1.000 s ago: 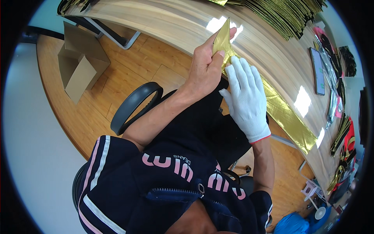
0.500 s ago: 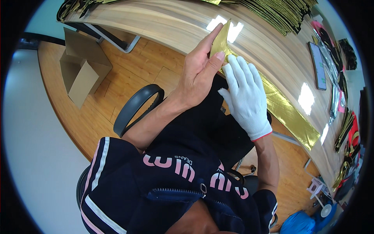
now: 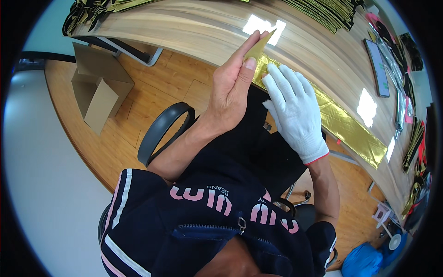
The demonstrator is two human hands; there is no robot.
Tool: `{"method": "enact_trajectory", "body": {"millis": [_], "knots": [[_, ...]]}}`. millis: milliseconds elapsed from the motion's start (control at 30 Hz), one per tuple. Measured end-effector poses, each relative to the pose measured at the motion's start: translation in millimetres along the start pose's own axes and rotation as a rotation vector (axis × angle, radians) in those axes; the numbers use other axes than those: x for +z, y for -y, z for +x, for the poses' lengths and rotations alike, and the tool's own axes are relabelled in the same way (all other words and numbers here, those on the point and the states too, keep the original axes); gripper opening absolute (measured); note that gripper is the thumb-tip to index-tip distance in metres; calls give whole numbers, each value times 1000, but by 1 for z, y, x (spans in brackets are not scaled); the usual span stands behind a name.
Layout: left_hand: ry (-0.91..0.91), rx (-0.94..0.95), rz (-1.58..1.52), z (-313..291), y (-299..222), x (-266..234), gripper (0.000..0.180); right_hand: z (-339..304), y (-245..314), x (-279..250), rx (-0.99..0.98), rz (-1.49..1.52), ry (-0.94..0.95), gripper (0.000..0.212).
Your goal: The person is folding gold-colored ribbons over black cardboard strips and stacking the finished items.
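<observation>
A long strip of shiny gold material (image 3: pixel 353 130) lies along the near edge of the table. Its far left end is lifted, and the raised flap (image 3: pixel 260 45) shows a duller gold face. My bare left hand (image 3: pixel 229 92) pinches that flap, thumb on the near face and fingers behind it. In a white knit glove with a red cuff, my right hand (image 3: pixel 297 115) rests on the strip just right of the flap. Its fingers are stretched out flat, and they cover part of the strip.
Stacked gold-and-black pieces (image 3: pixel 325 14) sit at the table's far side. A phone (image 3: pixel 377 68) lies at the right, beside silvery wrapping (image 3: pixel 396 87). An open cardboard box (image 3: pixel 102 87) stands on the floor at left, near a black chair armrest (image 3: pixel 161 127).
The raised flap now leans more to the right and looks narrower. My left hand has shifted slightly left, and the gloved hand sits a little further right. The whole view has moved slightly.
</observation>
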State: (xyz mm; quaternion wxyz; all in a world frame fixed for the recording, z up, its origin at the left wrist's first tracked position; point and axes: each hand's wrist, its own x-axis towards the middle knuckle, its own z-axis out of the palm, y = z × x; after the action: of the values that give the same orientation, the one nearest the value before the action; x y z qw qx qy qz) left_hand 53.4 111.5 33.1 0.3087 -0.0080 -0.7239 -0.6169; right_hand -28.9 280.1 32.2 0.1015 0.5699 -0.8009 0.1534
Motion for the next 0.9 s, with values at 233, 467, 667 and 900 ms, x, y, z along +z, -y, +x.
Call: {"method": "enact_trajectory", "body": {"millis": [233,467,667,900], "knots": [[10,-46,-18,2,2,1,54,5,4,-5,19,-11,49,63],[124,64,197,0,2,15,61,1,1,1,-14,-84,40,48],[144,254,579,-13,15,42,75,-17,2,8,226,434,82,30],[140,249,615,-17,13,51,81,-37,2,14,363,549,137,45]]}}
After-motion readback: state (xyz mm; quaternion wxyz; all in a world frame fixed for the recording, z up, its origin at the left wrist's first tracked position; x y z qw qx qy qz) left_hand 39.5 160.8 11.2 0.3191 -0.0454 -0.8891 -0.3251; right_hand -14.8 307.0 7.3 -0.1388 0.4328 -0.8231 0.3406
